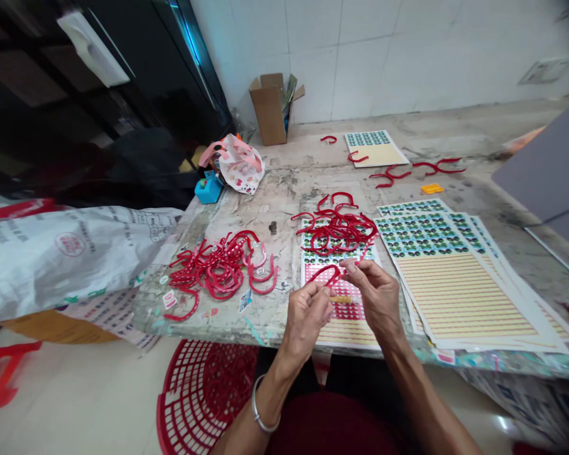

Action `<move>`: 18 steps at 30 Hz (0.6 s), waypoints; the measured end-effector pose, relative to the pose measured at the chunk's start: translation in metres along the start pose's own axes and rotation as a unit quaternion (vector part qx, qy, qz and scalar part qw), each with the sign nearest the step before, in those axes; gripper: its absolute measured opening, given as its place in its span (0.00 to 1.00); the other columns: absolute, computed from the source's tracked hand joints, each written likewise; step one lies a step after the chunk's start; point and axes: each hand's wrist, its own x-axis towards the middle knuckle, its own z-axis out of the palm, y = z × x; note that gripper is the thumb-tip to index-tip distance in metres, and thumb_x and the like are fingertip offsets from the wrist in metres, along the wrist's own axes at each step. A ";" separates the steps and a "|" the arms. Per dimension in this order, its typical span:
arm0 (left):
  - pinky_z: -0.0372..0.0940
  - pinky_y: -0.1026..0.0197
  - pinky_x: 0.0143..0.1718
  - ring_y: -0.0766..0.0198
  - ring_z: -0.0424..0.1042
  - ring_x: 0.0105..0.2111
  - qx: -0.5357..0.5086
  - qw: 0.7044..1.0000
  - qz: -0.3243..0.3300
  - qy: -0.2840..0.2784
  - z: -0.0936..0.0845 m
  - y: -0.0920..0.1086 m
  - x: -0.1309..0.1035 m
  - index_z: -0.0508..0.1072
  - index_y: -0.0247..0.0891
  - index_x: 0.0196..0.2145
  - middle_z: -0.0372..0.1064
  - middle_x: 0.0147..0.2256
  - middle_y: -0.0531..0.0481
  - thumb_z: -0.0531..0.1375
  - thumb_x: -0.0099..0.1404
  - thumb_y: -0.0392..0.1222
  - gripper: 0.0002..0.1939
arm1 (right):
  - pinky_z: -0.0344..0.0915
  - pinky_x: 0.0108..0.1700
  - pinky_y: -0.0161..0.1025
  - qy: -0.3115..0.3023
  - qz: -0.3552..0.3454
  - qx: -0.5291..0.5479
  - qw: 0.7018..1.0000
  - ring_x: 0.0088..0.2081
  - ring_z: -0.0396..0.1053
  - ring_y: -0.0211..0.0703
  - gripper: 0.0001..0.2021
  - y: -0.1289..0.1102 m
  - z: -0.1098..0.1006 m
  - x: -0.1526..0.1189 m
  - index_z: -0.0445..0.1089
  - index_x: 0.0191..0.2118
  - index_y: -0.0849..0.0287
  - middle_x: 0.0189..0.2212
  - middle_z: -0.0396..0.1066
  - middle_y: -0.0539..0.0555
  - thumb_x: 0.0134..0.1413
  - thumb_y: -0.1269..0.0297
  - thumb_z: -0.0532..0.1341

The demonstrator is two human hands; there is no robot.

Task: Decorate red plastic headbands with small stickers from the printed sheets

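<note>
A red curved band (pixel 326 270) is pinched in my left hand (pixel 306 316), its arch standing up above the fingers. My right hand (pixel 378 296) closes thumb and fingertips on a narrow red-and-white dotted strip (pixel 368 246), which runs up past the fingers and meets the band near my left fingertips. Under both hands lies a printed sheet (pixel 344 335) with pink and yellow rows. A tangle of plain red curved bands (pixel 339 227) rests on its upper part. To the left sits a second heap of bands (pixel 218 268), several of them dotted.
Printed sheets (pixel 459 297) overlap at the right. Farther back are another sheet (pixel 384 158), loose bands (pixel 439 166), a yellow piece (pixel 431 188), a cardboard box (pixel 269 114), a blue container (pixel 208 188) and a patterned bag (pixel 241 164). Below the table edge stands a red basket (pixel 183 379).
</note>
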 end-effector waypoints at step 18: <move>0.40 0.68 0.17 0.76 0.47 0.14 -0.047 0.998 -0.006 -0.039 -0.004 -0.002 -0.007 0.67 0.33 0.31 0.50 0.15 0.60 0.55 0.64 0.47 0.13 | 0.74 0.32 0.39 -0.015 0.039 0.014 0.999 0.33 0.72 0.41 0.10 -0.001 0.004 -0.002 0.67 0.30 0.60 0.35 0.75 0.54 0.48 0.59 0.64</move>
